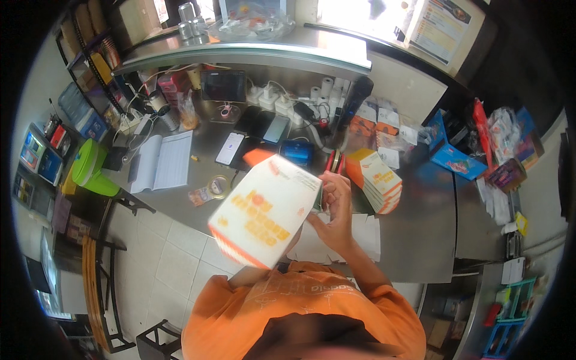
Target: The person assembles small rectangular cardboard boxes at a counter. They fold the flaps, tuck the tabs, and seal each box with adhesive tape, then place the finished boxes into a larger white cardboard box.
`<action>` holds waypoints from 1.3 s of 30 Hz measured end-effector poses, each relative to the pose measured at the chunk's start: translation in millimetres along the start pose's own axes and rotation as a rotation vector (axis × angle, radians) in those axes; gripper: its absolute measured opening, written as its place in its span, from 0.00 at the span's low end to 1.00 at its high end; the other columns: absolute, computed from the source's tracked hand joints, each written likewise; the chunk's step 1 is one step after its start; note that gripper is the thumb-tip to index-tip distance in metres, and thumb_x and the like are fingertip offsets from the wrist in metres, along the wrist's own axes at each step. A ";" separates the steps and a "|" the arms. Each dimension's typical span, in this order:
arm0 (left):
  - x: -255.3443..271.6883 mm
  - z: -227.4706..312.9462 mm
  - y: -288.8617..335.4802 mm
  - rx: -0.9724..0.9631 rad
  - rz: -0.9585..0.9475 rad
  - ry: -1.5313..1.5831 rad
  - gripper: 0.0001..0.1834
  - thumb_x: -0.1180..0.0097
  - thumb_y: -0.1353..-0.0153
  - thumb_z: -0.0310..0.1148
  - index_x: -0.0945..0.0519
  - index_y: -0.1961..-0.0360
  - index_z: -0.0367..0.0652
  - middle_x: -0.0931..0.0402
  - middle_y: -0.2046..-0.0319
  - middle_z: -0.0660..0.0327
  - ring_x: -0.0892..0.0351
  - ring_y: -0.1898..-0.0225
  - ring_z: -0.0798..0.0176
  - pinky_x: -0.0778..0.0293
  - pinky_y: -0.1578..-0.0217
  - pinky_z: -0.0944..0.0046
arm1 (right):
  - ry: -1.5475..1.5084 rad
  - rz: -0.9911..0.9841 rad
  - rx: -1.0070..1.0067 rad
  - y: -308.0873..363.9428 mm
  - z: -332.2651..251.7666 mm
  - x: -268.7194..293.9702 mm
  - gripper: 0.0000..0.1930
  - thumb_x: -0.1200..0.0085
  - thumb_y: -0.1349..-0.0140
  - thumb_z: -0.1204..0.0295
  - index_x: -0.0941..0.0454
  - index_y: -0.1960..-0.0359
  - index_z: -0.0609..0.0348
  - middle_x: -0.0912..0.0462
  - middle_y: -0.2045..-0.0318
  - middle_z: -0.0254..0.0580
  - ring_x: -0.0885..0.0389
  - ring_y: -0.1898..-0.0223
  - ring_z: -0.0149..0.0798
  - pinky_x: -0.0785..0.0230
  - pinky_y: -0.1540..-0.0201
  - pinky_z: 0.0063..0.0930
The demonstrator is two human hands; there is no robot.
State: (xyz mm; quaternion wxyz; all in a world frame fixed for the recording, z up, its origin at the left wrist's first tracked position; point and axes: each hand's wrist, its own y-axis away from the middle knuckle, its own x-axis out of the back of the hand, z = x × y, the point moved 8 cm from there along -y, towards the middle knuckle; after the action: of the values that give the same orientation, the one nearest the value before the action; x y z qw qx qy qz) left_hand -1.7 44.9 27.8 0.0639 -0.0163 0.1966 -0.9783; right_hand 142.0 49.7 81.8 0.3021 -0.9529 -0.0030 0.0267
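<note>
A white cardboard takeaway box [267, 210] with orange and yellow print is held up in front of me, tilted, with an orange flap at its far corner. My right hand [333, 204] is at its right edge, the fingers bent and pinched against it. My left forearm reaches in under the box, which hides my left hand and its fingers. Below my right hand a plain white piece of cardboard [360, 237] lies on the steel counter [414, 240]. Just beyond my right hand lies a stack of similar printed boxes [379, 183].
Phones [230, 148], an open notebook [162, 161], a roll of tape [216, 185] and a tablet [223, 86] are on the counter. White chargers [275, 101] and paper rolls [326, 87] stand at the back. A blue carton [457, 161] is to the right, a green bin [95, 169] left.
</note>
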 end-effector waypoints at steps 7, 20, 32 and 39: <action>-10.6 0.2 -1.2 -0.145 0.046 -0.093 0.17 0.38 0.41 0.22 0.23 0.50 0.38 0.19 0.54 0.55 0.18 0.54 0.55 0.24 0.53 0.62 | 0.553 -0.051 0.338 -13.8 -7.5 19.1 0.21 0.39 0.51 0.79 0.22 0.51 0.66 0.17 0.58 0.50 0.19 0.56 0.49 0.26 0.55 0.37; 20.8 62.4 -23.8 -0.370 0.339 -0.500 0.13 0.36 0.44 0.21 0.16 0.57 0.43 0.16 0.62 0.59 0.17 0.63 0.57 0.22 0.63 0.65 | 0.869 -0.647 -0.479 16.5 72.4 35.3 0.22 0.52 0.29 0.60 0.28 0.47 0.70 0.17 0.63 0.59 0.18 0.61 0.55 0.27 0.58 0.44; 1.3 71.6 -15.8 -0.610 0.116 -0.426 0.09 0.38 0.46 0.19 0.16 0.64 0.41 0.16 0.65 0.60 0.20 0.66 0.56 0.24 0.64 0.62 | -0.126 0.206 -0.383 -6.6 22.5 42.2 0.14 0.43 0.38 0.78 0.26 0.51 0.67 0.19 0.61 0.41 0.20 0.58 0.30 0.25 0.55 0.24; 16.3 36.8 -18.1 -0.126 0.252 0.055 0.15 0.38 0.41 0.22 0.21 0.52 0.37 0.16 0.64 0.61 0.18 0.62 0.65 0.23 0.59 0.64 | 0.179 0.111 0.072 1.1 -0.1 32.2 0.18 0.38 0.40 0.78 0.25 0.49 0.69 0.19 0.56 0.40 0.21 0.58 0.28 0.27 0.56 0.22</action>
State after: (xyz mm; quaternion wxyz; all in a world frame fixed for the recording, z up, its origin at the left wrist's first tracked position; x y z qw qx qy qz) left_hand -17.9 45.2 68.9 0.1799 0.0313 0.2596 -0.9483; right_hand 174.2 49.4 79.6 0.3334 -0.9386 0.0779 -0.0418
